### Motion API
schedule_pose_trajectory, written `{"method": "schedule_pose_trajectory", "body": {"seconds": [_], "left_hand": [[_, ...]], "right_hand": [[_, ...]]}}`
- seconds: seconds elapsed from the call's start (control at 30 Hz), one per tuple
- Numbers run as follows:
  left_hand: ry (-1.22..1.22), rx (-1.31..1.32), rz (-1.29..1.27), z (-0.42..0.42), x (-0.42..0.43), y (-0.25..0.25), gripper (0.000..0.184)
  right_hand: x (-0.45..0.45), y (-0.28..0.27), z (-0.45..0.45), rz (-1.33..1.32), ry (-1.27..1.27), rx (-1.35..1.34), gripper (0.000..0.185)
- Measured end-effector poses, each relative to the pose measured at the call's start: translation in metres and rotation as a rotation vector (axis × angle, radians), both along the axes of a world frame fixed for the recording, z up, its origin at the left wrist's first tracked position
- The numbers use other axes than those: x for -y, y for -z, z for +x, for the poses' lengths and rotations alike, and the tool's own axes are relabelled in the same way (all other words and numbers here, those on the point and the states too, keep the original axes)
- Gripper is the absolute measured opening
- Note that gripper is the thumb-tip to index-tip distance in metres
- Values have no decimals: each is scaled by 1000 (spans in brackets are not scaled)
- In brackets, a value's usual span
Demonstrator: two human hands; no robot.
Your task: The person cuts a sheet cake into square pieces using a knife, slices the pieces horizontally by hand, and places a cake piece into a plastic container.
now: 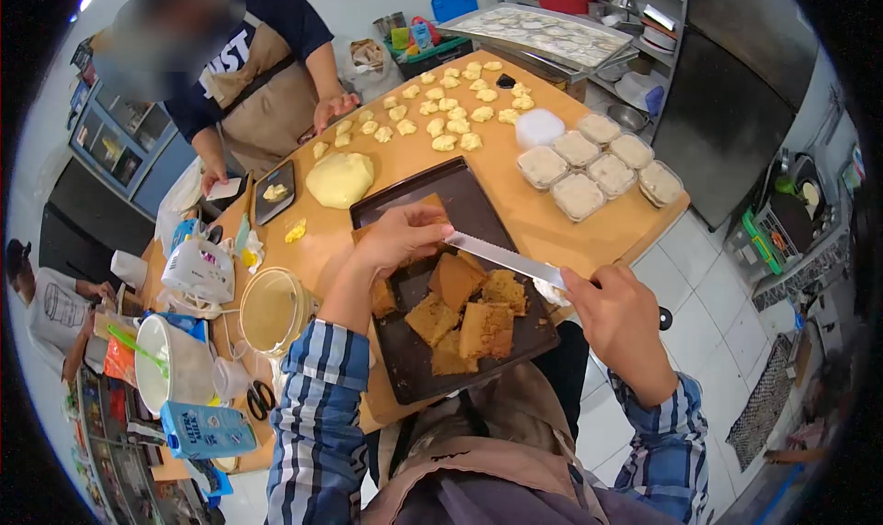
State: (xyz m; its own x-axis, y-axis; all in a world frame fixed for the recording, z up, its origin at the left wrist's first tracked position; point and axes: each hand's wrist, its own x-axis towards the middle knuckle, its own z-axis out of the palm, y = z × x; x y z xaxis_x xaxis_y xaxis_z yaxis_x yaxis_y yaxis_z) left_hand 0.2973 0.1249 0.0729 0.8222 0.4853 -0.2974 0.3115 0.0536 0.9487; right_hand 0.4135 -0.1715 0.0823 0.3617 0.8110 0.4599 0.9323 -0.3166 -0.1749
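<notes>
A dark baking tray (414, 373) lies at the table's near edge, with several brown cake pieces (457, 283) heaped in it. My right hand (618, 323) is closed round the end of a long serrated knife (506, 256), which slants over the tray. At the knife's other end, my left hand (405, 238) has its fingers pinched together at the blade tip, above more cake at the tray's left side. Whether those fingers also hold a crumb or piece is too small to tell.
Lidded tubs (589, 171) stand right of the tray. Beyond it are dough pieces (446, 111) and a large dough mass (340, 179). Bowls, a milk carton (210, 430) and scissors (261, 399) are at left. A co-worker (267, 93) stands across the table beside a scale (275, 194); another person is far left.
</notes>
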Motion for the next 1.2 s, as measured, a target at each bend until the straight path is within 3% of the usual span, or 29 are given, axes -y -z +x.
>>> {"method": "schedule_pose_trajectory", "body": {"seconds": [0.37, 0.47, 0.5, 0.7, 0.9, 1.0, 1.2], "left_hand": [[211, -191, 122, -72, 31, -32, 25], [343, -273, 374, -95, 40, -17, 25], [424, -206, 698, -100, 44, -15, 26], [342, -381, 942, -96, 63, -33, 23], [317, -625, 810, -65, 68, -71, 25], [246, -478, 1231, -48, 42, -56, 25], [244, -390, 1270, -5, 5, -12, 36]], "right_hand": [[34, -21, -7, -78, -42, -117, 24], [34, -13, 5, -77, 27, -46, 24], [30, -11, 10, -76, 45, -32, 24], [7, 8, 35, -151, 65, -15, 20], [-9, 10, 47, -201, 18, 1, 19], [-15, 7, 52, -278, 19, -11, 17], [-25, 4, 60, -346, 0, -68, 13]]}}
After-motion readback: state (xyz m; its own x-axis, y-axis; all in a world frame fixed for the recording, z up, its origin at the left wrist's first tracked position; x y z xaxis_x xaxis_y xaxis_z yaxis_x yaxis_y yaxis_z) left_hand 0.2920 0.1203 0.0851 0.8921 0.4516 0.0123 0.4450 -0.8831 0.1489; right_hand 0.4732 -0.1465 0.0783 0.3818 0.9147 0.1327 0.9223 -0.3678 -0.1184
